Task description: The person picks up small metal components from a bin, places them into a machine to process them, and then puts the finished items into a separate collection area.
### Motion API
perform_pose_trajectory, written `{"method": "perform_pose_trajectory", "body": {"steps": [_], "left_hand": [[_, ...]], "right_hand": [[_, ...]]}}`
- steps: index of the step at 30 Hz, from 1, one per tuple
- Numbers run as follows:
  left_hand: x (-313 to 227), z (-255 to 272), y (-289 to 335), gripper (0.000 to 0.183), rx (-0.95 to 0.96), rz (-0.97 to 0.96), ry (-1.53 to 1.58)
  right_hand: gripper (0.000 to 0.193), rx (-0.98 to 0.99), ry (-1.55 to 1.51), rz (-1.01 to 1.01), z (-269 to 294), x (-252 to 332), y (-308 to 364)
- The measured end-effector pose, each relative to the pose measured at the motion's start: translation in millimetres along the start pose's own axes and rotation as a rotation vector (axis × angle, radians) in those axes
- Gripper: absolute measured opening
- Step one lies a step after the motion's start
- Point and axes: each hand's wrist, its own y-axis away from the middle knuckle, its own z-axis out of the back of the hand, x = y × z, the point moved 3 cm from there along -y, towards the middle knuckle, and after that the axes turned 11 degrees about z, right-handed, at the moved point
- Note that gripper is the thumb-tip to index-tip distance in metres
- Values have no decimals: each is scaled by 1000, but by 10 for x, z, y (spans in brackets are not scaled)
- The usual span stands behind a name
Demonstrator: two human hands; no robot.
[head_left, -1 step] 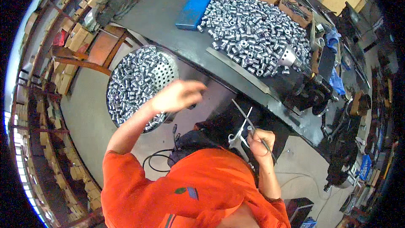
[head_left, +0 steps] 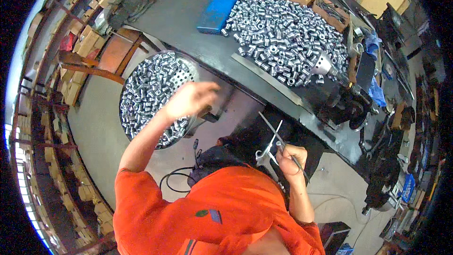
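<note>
My left hand (head_left: 185, 100) hangs over the right rim of a round perforated metal bowl (head_left: 192, 73) heaped with short shiny metal fittings (head_left: 146, 89). Its fingers point right and are smeared by motion, so any hold is hidden from me. Closer to my body, my right hand (head_left: 291, 159) is closed around a long thin grey metal rod (head_left: 270, 126), tilted up and left. Beside these fingers is a pale forked metal piece (head_left: 262, 155); whether I grip it too is unclear. A small cylindrical fitting (head_left: 279, 144) shows at the fingertips.
A dark workbench (head_left: 174, 14) carries a large pile of similar fittings (head_left: 288, 38), a blue box (head_left: 218, 12), and a flat metal bar (head_left: 266, 78) along its front. A black machine (head_left: 349, 99) stands at right. A wooden chair (head_left: 111, 56) is behind the bowl; a black cable (head_left: 174, 174) lies below.
My left hand has shifted slightly left and up, further over the bowl. The right hand and its rod stay in place.
</note>
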Motion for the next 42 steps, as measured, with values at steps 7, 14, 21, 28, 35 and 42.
{"method": "perform_pose_trajectory", "body": {"steps": [7, 14, 21, 28, 35, 42], "left_hand": [[1477, 276, -594, 31, -513, 405, -419], [1542, 172, -847, 28, -524, 393, -643], [542, -21, -307, 25, 36, 246, 1025], [-351, -905, 127, 31, 543, 355, 1320], [-538, -1055, 165, 27, 501, 356, 1167], [-705, -984, 190, 17, 429, 79, 573]], "right_hand": [[37, 2, -36, -48, -79, 77, -34], [33, 11, -9, -22, -115, 105, -30], [28, 176, -59, -2, -107, 90, -36], [25, 295, -56, 33, -160, 310, -217], [18, 242, 42, -16, -86, 285, -212], [16, 292, 196, -23, -164, 222, -189]]}}
